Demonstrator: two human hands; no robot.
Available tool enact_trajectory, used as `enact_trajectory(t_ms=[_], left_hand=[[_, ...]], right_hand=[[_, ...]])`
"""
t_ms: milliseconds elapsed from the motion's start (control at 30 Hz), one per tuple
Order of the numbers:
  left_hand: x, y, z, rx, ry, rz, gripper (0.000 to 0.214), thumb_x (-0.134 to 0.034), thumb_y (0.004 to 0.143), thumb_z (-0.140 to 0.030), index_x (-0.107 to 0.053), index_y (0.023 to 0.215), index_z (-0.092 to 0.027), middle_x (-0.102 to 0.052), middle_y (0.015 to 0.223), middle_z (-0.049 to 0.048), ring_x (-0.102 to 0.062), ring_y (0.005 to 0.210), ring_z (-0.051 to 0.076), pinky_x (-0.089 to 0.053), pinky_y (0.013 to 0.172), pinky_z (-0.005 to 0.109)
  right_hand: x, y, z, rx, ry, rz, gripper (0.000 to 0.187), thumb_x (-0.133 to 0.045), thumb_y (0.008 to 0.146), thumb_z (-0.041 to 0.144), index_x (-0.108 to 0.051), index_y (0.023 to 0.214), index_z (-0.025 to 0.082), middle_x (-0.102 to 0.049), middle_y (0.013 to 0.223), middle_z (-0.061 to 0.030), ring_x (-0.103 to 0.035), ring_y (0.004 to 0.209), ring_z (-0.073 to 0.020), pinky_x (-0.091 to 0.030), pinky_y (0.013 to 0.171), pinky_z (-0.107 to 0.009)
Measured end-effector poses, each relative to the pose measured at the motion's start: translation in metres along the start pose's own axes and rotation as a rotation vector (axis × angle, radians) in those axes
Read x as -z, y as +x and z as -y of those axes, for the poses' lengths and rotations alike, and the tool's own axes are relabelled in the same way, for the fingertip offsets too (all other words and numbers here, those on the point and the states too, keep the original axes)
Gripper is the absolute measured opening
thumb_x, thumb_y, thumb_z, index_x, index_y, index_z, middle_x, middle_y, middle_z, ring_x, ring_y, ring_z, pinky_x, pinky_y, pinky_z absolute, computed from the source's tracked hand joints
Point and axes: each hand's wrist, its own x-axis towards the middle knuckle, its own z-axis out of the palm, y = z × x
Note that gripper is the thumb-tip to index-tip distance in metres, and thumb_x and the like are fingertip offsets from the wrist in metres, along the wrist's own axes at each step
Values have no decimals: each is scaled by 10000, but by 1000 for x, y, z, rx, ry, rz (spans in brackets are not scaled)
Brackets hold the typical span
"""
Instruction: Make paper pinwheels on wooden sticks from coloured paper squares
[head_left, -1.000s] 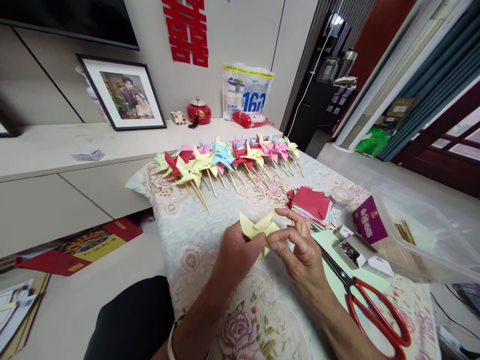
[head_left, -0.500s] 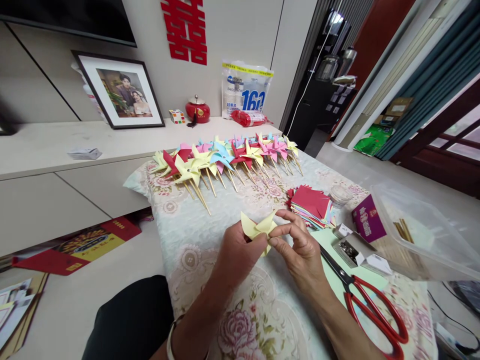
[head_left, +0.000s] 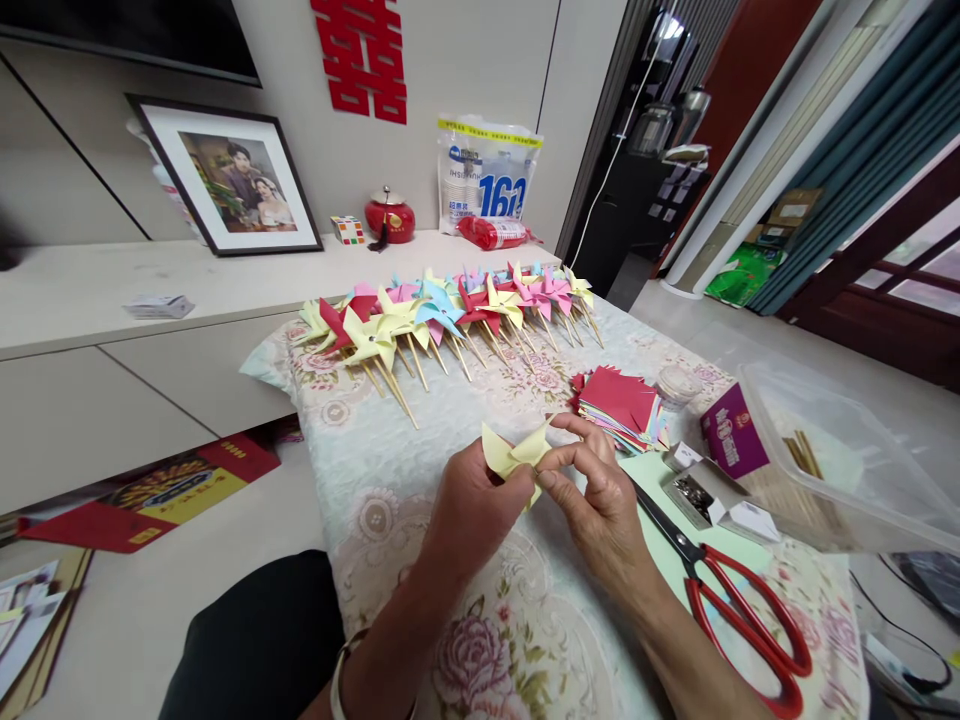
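A pale yellow paper pinwheel (head_left: 517,452) with curled blades is held above the flowered tablecloth. My left hand (head_left: 474,505) grips it from the left, thumb pressed near its middle. The fingertips of my right hand (head_left: 596,495) pinch at the centre from the right; whether a small pin sits between them I cannot make out. Behind my hands lie rows of finished pinwheels (head_left: 439,312) on wooden sticks. Right of them is a stack of cut paper squares (head_left: 619,400), red on top. Close to my right forearm are red-handled scissors (head_left: 739,600).
A small open box of metal pins (head_left: 697,498) lies on a light green sheet (head_left: 656,475). Beside it stands a clear plastic bin (head_left: 847,470) holding sticks and a purple box. A round clear container (head_left: 679,385) is behind. The white cabinet (head_left: 67,290) borders the table's far side.
The view has shifted slightly, so the background sits a little further left. Both hands keep nearly the same grip on the yellow pinwheel.
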Motion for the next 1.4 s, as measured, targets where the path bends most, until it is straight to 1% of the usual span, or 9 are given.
enact_trajectory(t_ms=[500, 700, 800, 833, 900, 967, 1033, 1167, 1400], left_hand=[[-2, -4, -1, -83, 189, -42, 78, -615, 700, -242, -559, 680, -191, -567, 562, -42, -479, 570, 131, -376, 529, 224], [-1, -5, -1, -51, 153, -23, 102, -608, 702, -264, -543, 682, -188, -527, 569, -54, -443, 564, 118, -365, 527, 226], [-2, -4, -2, -22, 99, -8, 114, -609, 699, -270, -535, 676, -186, -504, 565, -60, -424, 550, 109, -348, 508, 222], [-2, -3, -2, -14, 81, -2, 114, -610, 696, -269, -535, 676, -185, -507, 565, -60, -424, 548, 107, -345, 504, 221], [-2, -3, -2, 1, 48, 14, 110, -612, 692, -264, -540, 678, -183, -524, 574, -56, -435, 551, 107, -346, 502, 218], [-2, -3, -2, 9, 32, 17, 107, -615, 691, -261, -546, 685, -180, -541, 582, -51, -446, 557, 109, -352, 506, 219], [-2, -3, -2, 13, 25, 17, 106, -615, 694, -261, -551, 689, -178, -547, 588, -48, -450, 566, 111, -360, 515, 221], [-1, -4, -1, 22, 16, 29, 131, -621, 699, -280, -543, 680, -176, -519, 587, -49, -433, 575, 110, -361, 525, 225], [-2, -4, -1, 17, 32, 2, 148, -629, 684, -290, -524, 685, -185, -502, 579, -60, -417, 561, 105, -350, 512, 221]], right_hand=[[-1, -1, 6, -97, 27, -2, 146, -606, 913, 254, -653, 776, 233, -585, 1229, -68, -494, 1194, -278, -334, 1020, -457], [-4, -2, 6, -84, 116, -49, 110, -636, 903, 257, -665, 802, 225, -629, 1151, -70, -555, 1150, -255, -375, 1001, -421], [-7, -4, 4, -107, 233, -93, 25, -668, 891, 262, -671, 885, 238, -651, 1132, -58, -594, 1117, -240, -417, 994, -405], [-9, -5, 3, -126, 273, -105, 73, -684, 884, 268, -675, 954, 248, -658, 1136, -56, -601, 1115, -238, -429, 994, -405], [-11, -7, 0, -171, 327, -124, 297, -710, 870, 282, -652, 1161, 278, -668, 1137, -53, -612, 1105, -235, -447, 997, -414], [-13, -8, -2, -214, 352, -128, 533, -729, 858, 299, -554, 1361, 296, -677, 1113, -55, -625, 1074, -234, -465, 986, -426], [-14, -9, -2, -242, 387, -121, 667, -735, 853, 316, -459, 1460, 288, -687, 1061, -53, -640, 1022, -231, -486, 960, -431], [-15, -8, -2, -268, 475, -112, 704, -731, 855, 325, -423, 1486, 273, -684, 962, -28, -654, 921, -205, -513, 897, -399], [-17, -8, -1, -286, 493, -142, 676, -746, 840, 322, -478, 1457, 256, -697, 944, -37, -657, 916, -207, -527, 857, -379]])
